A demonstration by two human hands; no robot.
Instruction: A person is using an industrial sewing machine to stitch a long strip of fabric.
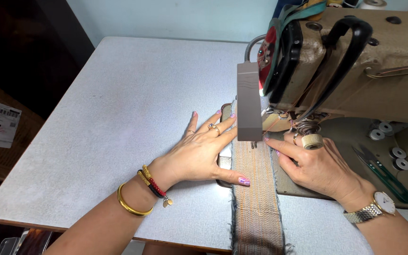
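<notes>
A fabric strip [256, 189] lay along the tabletop [119, 118], running under the sewing machine [355, 71]. The left hand [201, 151] lay spread flat at its left edge, thumb on the cloth; the right hand [315, 165] pressed the right edge with fingers extended. The strip looked soft, light and frayed, best guided flat by its edges. The lamp [249, 101] hid the needle.
</notes>
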